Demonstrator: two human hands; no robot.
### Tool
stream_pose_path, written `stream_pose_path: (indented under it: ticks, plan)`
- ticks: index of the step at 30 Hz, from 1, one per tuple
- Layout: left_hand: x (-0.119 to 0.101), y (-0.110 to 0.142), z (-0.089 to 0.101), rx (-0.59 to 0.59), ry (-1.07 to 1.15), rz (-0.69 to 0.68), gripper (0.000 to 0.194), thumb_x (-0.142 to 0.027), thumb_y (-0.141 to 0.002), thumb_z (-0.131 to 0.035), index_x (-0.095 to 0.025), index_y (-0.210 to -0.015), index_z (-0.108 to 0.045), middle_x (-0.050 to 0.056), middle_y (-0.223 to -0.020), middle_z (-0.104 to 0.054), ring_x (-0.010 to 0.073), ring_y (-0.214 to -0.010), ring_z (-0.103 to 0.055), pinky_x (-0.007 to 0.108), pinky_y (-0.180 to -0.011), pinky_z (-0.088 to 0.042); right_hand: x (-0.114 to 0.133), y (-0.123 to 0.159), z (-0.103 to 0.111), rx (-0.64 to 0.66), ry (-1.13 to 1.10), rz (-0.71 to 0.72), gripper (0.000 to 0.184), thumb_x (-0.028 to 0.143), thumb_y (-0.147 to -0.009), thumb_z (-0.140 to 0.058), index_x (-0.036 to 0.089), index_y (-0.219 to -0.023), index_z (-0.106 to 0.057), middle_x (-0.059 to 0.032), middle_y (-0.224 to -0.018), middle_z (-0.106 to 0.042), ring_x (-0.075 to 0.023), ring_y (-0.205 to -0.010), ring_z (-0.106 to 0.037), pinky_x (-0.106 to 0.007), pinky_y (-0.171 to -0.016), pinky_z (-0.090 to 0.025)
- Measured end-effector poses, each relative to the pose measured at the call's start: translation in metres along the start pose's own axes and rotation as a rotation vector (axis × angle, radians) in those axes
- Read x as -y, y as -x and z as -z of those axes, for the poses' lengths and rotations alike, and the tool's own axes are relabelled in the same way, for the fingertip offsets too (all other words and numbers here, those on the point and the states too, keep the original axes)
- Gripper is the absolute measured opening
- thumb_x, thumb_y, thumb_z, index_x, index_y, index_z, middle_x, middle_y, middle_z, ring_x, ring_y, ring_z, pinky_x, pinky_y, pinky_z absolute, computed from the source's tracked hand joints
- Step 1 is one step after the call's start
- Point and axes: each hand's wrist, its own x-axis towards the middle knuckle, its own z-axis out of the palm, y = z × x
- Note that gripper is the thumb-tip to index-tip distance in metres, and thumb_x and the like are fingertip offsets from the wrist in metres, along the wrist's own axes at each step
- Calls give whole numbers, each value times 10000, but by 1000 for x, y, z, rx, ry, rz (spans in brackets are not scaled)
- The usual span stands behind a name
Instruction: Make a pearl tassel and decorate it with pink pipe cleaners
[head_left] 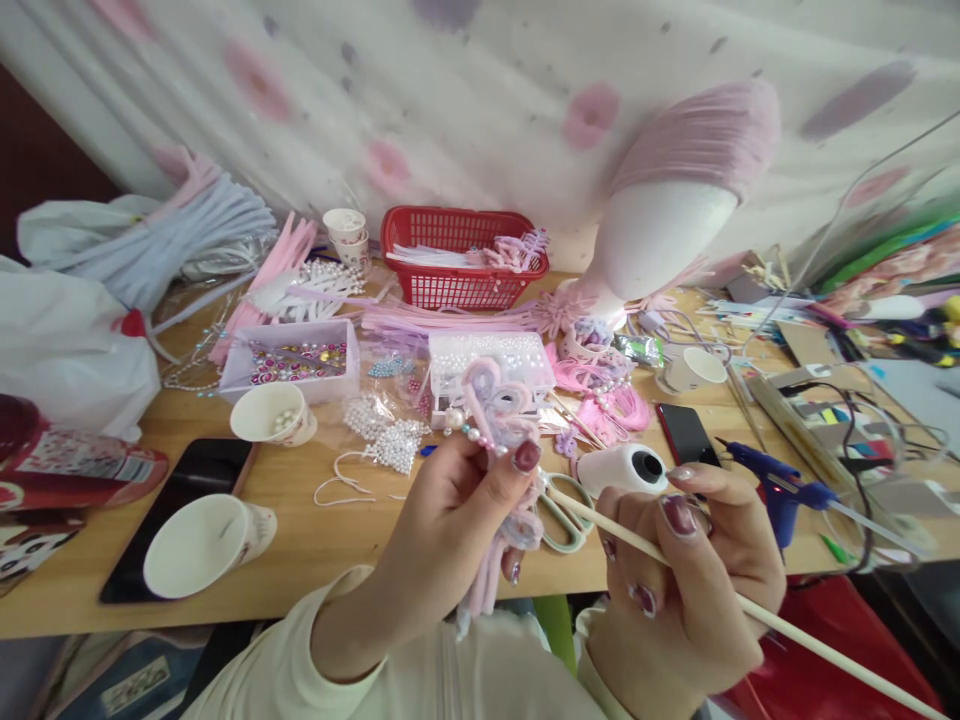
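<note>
My left hand (pixel 427 550) is closed around a pink and lilac pipe-cleaner flower (pixel 501 388), its looped petals upright above the thumb. A short row of pearl beads (pixel 474 434) hangs at its left side, and fuzzy stems stick out below the palm. In my right hand (pixel 697 590) a long, pale wooden stick (pixel 825 645) is pinched between thumb and fingers. Its far end meets the flower near the left fingertips; whether they are joined I cannot tell. Behind the hands lie scissors (pixel 564 535) with pale handles and a white thread spool (pixel 611 468).
A blue glue gun (pixel 780 490) and a dark phone (pixel 688 434) lie at right. Paper cups (pixel 206 555), another phone (pixel 161 520) and a bead box (pixel 292 375) occupy the left. Behind stand a red basket (pixel 465 290) and a white mannequin head (pixel 652 240).
</note>
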Motion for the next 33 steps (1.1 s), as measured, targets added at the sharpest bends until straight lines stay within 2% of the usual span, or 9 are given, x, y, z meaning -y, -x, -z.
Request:
stream_pose_path:
  ticks: [3,7,12,22,25,29,31,33]
  plan:
    - [0,0,1,-7,17,11,462,-520,-763,-868,-182,-763,-555,-96,-596,-535,27,-423,-495,113,-369,-429,2,1,1,-12,10,-82,83,184,-904,-729,212,-982,-727,129,-404,-388,-71,-352,-223,-268,-489,-318]
    - [2,-3,7,69,24,7,449,-510,-794,-848,-183,-761,-542,-102,-583,-521,27,-400,-494,108,-339,-421,4,0,5,21,-13,-166,119,256,-869,-792,215,-969,-741,115,-433,-392,-79,-394,-238,-282,-519,-347]
    - [6,-7,12,128,29,1,401,-470,-835,-823,-184,-771,-550,-104,-580,-520,25,-387,-485,103,-327,-434,2,-4,10,101,-39,-161,144,273,-858,-815,218,-967,-738,99,-484,-413,-93,-431,-269,-289,-532,-365]
    - [7,-9,12,139,-14,23,422,-505,-816,-822,-195,-761,-542,-94,-572,-492,41,-403,-467,118,-322,-416,-3,-5,18,280,-111,-207,138,242,-886,-768,219,-1001,-698,76,-593,-415,-111,-531,-364,-267,-559,-385]
    - [6,-10,13,111,-39,45,441,-540,-802,-822,-201,-776,-542,-85,-584,-499,48,-421,-463,118,-326,-399,-2,-7,16,252,-111,-199,110,214,-877,-763,209,-963,-695,70,-598,-435,-112,-541,-389,-258,-556,-401]
    - [4,-12,15,23,-33,-10,507,-554,-784,-838,-189,-682,-501,-88,-563,-427,23,-439,-371,77,-346,-340,0,-10,15,130,-74,-127,96,201,-853,-779,192,-924,-715,57,-615,-492,-105,-522,-390,-258,-559,-424]
    - [2,-13,14,26,26,4,537,-561,-756,-858,-191,-656,-481,-92,-558,-413,20,-423,-324,81,-325,-325,0,-9,14,111,-66,-89,79,252,-901,-741,184,-941,-736,56,-597,-485,-105,-493,-391,-263,-532,-408]
    - [-1,-14,13,62,96,87,537,-555,-725,-883,-200,-672,-484,-98,-551,-421,24,-403,-290,92,-295,-315,0,-6,12,143,-59,-45,169,315,-980,-656,182,-965,-760,43,-600,-514,-109,-470,-427,-277,-516,-407]
